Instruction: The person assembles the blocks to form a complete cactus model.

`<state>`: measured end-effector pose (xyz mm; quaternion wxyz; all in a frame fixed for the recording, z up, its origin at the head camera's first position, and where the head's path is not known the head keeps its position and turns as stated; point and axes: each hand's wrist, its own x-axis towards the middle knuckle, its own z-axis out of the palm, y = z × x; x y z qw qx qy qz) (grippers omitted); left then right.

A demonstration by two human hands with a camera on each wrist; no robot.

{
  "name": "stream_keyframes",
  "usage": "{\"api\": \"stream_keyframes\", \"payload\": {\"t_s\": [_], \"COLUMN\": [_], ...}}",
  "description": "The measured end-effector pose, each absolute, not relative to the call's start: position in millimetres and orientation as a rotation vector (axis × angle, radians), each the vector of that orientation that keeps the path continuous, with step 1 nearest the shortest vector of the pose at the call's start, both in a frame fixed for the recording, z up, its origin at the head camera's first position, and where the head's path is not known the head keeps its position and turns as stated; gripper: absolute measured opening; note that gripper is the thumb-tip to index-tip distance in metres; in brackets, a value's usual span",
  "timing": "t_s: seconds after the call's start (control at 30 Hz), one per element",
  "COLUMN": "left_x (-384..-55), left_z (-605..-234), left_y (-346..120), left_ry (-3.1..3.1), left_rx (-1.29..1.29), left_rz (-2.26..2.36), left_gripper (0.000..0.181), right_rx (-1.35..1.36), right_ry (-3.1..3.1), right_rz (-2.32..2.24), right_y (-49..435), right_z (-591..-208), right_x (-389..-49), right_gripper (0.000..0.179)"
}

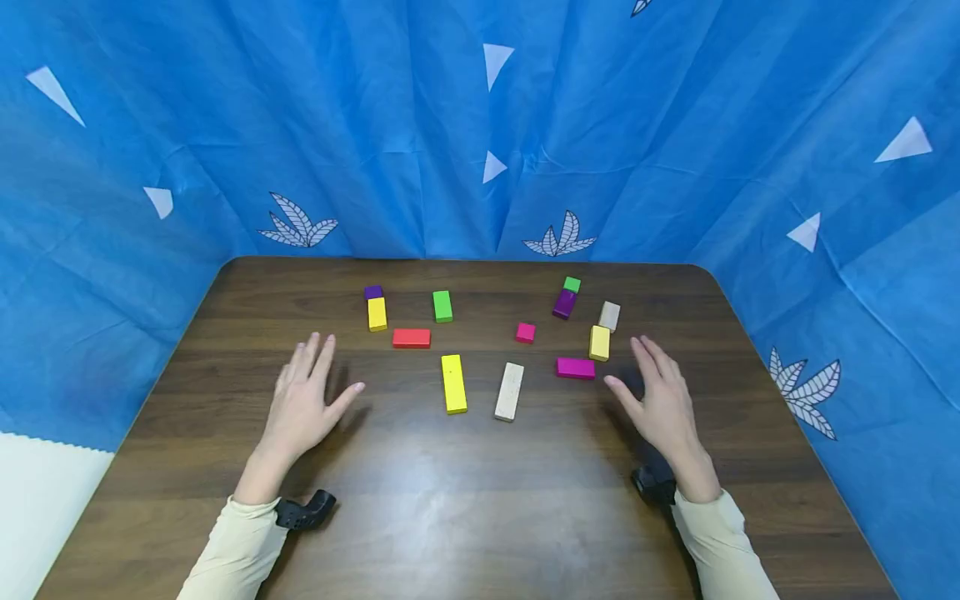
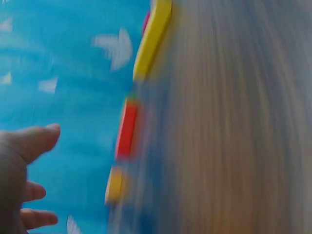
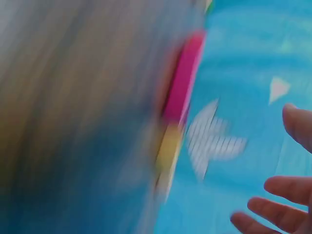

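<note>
Over the left of the table, my left hand (image 1: 302, 402) is spread with straight fingers and holds nothing. Nearest to it are a red block (image 1: 412, 338) and a short yellow block (image 1: 377, 314), which has a dark purple block (image 1: 372, 292) behind it. My right hand (image 1: 662, 402), also spread and without anything in it, is beside a magenta block (image 1: 575, 368) and a pale yellow block (image 1: 599, 342). A small white block (image 1: 610, 316) touches the pale yellow one. Between the hands lie a long yellow block (image 1: 453, 384) and a long white block (image 1: 509, 392). Both wrist views are blurred.
Farther back are a green block (image 1: 442, 306), a small pink block (image 1: 526, 333), and a purple block (image 1: 565, 303) with a small green block (image 1: 572, 284) behind it. A blue patterned curtain (image 1: 450, 208) borders the brown table (image 1: 480, 533) at the back and sides.
</note>
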<state>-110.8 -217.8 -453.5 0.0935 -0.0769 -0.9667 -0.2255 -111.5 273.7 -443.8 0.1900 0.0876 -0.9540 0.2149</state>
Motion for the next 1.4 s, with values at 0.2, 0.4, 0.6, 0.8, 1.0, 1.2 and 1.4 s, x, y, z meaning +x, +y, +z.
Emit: {"api": "stream_keyframes", "payload": {"t_s": [0.2, 0.4, 0.6, 0.8, 1.0, 1.2, 1.4], "left_x": [-130, -140, -142, -143, -143, -143, -142], "left_z": [-456, -476, -489, -493, -494, -492, -492], "left_y": [-157, -124, -115, -112, -111, -111, -112], "left_ry": [-2.768, -2.823, -2.855, -2.813, -2.796, -2.804, -2.795], "left_rx": [-0.524, -0.566, -0.584, -0.623, -0.635, -0.62, -0.626], "left_rz": [-1.093, -1.288, -1.304, -1.312, -1.284, -1.284, -1.291], "left_gripper": [0.079, 0.092, 0.099, 0.093, 0.088, 0.088, 0.089], "right_rx": [0.47, 0.567, 0.508, 0.551, 0.558, 0.547, 0.536], "right_ry": [-2.757, -2.916, -2.945, -2.958, -2.959, -2.937, -2.922], "right_rz": [0.988, 1.167, 1.226, 1.2, 1.171, 1.146, 1.133], "right_y": [211, 176, 171, 171, 170, 169, 168], "right_z": [-439, -459, -472, -476, -481, -483, -485], "right_x": [-121, -132, -133, -133, -133, -133, -133], "right_gripper": [0.074, 0.09, 0.097, 0.1, 0.099, 0.096, 0.095]}}
